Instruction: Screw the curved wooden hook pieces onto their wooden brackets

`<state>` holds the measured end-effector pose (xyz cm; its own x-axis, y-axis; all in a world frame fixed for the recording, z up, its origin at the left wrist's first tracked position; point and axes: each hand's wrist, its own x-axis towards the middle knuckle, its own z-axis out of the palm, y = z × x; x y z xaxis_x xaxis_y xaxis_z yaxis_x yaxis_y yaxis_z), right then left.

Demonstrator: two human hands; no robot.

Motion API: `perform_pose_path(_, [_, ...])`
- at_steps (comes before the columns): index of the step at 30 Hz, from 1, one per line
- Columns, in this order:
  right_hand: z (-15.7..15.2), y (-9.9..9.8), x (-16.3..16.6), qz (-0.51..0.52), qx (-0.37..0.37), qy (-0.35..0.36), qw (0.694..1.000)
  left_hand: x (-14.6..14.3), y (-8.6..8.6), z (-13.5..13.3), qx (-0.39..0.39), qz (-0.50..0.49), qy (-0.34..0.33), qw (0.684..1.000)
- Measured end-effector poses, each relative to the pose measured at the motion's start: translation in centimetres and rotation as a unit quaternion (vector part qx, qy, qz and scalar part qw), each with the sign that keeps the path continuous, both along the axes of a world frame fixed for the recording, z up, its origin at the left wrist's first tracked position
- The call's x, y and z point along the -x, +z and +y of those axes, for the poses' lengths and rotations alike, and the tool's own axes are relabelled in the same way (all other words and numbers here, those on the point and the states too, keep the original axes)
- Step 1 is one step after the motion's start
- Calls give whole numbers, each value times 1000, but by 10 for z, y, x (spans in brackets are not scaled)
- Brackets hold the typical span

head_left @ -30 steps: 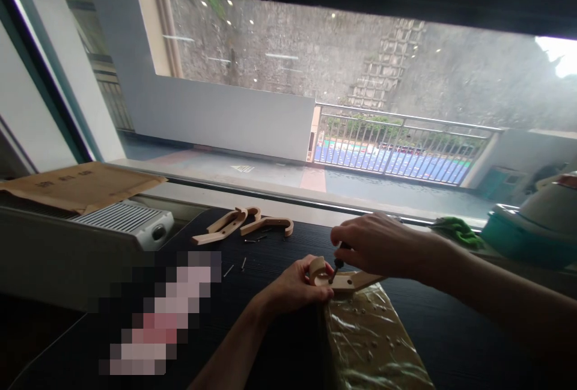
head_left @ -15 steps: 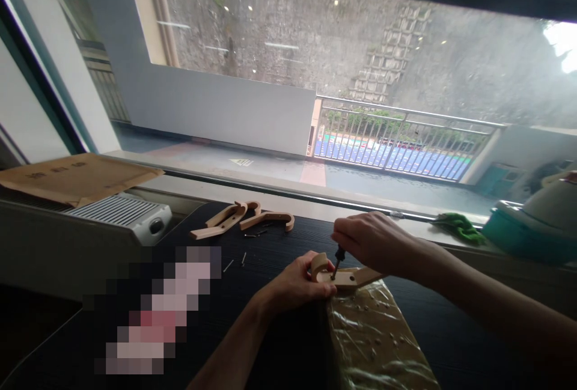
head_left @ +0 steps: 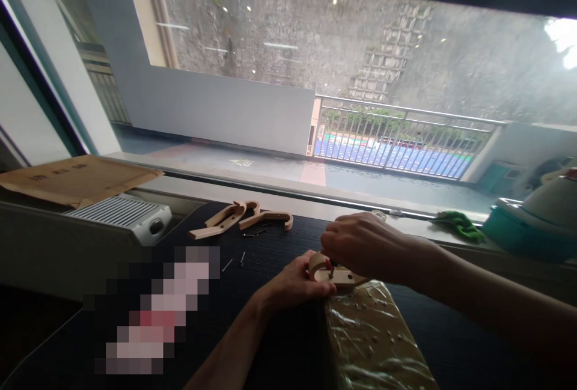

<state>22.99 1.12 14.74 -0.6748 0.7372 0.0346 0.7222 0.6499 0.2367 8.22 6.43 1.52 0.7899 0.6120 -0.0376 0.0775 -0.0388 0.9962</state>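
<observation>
My left hand (head_left: 300, 279) grips the curled end of a pale wooden hook (head_left: 345, 277), which lies across the far end of a block wrapped in shiny tape (head_left: 369, 330). Above the hook, my right hand (head_left: 360, 243) is closed around a screwdriver (head_left: 332, 268). Its handle is mostly hidden by the fingers, and its shaft reaches down to a hole near the curl. A second dark hole shows farther along the hook. The hook's far right end is covered by my right hand. Small dents or holes dot the block's top.
Several more wooden hooks (head_left: 225, 222) lie on the dark table (head_left: 279, 246) near the window. Loose screws (head_left: 242, 258) are scattered in front of them. A brown envelope (head_left: 81, 176) rests on a heater at left; a green cloth (head_left: 460, 226) and teal bucket (head_left: 509, 228) are at right.
My right hand has moved slightly left and lower over the hook, now hiding most of the screwdriver handle. My left hand keeps its grip on the hook.
</observation>
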Motion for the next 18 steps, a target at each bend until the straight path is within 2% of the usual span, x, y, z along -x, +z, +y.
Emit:
perform_pose_path(5, [5,-8,0,46,-15,-141,989,1,-5,1,9,-4,1,1000])
perform_pose_path(7, [7,-8,-3,41,-25,-171,984,1,-5,1,4,-6,-2,1000])
perform_pose_path(10, [5,1,-7,21,4,-164,986,1,-5,1,6,-7,-7,1000])
perform_pose_path(14, [-1,19,-9,22,104,-112,988,0,-9,3,3,-19,-13,1000])
perform_pose_path(18, [-2,22,-9,43,131,-103,985,0,-10,3,10,-12,-14,1000])
